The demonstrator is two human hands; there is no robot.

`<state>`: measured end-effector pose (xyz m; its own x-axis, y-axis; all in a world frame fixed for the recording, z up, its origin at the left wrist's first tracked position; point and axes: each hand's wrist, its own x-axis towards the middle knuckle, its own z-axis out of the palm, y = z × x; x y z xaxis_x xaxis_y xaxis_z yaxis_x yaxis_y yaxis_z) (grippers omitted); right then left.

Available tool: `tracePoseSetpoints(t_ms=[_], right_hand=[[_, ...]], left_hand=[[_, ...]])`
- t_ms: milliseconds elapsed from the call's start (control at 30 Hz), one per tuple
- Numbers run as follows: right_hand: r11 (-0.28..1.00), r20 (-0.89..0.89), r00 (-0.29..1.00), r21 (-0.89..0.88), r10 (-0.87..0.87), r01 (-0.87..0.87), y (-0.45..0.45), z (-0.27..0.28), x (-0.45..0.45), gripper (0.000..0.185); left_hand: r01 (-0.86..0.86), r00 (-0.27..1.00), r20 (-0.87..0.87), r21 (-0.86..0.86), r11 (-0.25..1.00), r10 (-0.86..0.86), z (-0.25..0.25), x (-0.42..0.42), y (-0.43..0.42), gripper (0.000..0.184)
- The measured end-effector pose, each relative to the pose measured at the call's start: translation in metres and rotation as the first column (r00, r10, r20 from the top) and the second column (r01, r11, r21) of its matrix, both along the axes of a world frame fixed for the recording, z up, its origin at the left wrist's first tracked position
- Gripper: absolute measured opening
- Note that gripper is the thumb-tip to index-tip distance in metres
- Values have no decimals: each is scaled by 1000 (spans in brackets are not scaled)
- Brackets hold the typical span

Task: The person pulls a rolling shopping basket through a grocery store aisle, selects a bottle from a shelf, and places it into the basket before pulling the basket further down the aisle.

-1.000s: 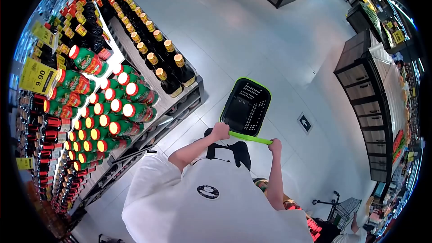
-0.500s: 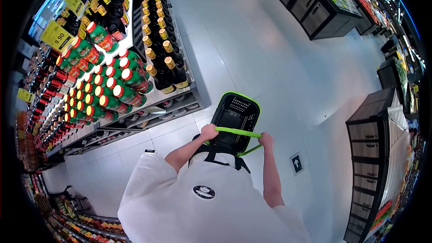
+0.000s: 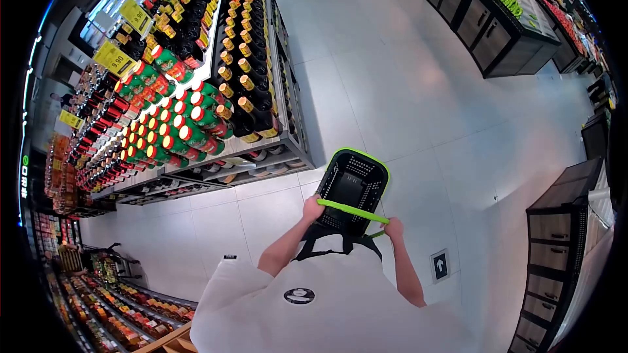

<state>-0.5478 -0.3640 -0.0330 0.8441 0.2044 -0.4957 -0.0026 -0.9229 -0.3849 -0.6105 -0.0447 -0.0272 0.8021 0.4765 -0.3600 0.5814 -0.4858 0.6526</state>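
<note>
A black shopping basket (image 3: 354, 182) with a bright green rim is held in front of my body, its perforated sides and bare bottom showing. Its green handle (image 3: 353, 210) runs across the near part of the basket. My left hand (image 3: 313, 207) is closed around the handle's left end. At the right end, my right hand (image 3: 394, 228) grips the same handle. Part of the basket's near side is hidden by the handle and the dark straps at my chest.
Left stands a display shelf (image 3: 294, 147) with rows of dark bottles (image 3: 245, 101) and green jars with red labels (image 3: 196, 138). Yellow price tags (image 3: 114, 59) rise above it. Vegetable counters (image 3: 494, 39) and a cabinet (image 3: 549, 252) stand right. An arrow sign (image 3: 440, 265) marks the tiled floor.
The view has shifted, so the shelf, counters and floor sign appear farther right and lower. The basket also appears slightly right and lower. Both hands remain on the handle.
</note>
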Motion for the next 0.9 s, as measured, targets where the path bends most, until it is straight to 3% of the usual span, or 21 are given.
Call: tracePoseSetpoints(t_ms=[67,233,300,467,700,767,833,900], right_hand=[[1000,-26,1000,-24,-14,13,-10,3,2,11],[999,-4,999,-13,-42,42,-16,-5,20,9],[999,-3,999,3,-51,51,-2,4,18,9],[993,182,983,-109,-30,50,44,17,6,5],[980,279,947,-65,-161,186,98,13,-2,6],[979,320,934,-77,-158,191,105,23,1,7],[977,364,921,-104,-138,187,109,27,7,8],[979,396,908,-88,-136,185,114,24,9,12]], left_hand=[[-71,997,43,12,997,70,8,3,-15,13],[125,992,37,-43,991,-123,14,23,-5,13],[82,996,20,-44,996,-82,16,24,4,14],[71,997,42,-46,996,-69,12,33,50,16],[202,979,17,-101,974,-201,2,23,109,16],[233,971,-4,-195,953,-238,14,25,116,16],[312,947,116,-102,944,-300,11,35,122,15],[325,943,111,-104,940,-314,7,46,128,14]])
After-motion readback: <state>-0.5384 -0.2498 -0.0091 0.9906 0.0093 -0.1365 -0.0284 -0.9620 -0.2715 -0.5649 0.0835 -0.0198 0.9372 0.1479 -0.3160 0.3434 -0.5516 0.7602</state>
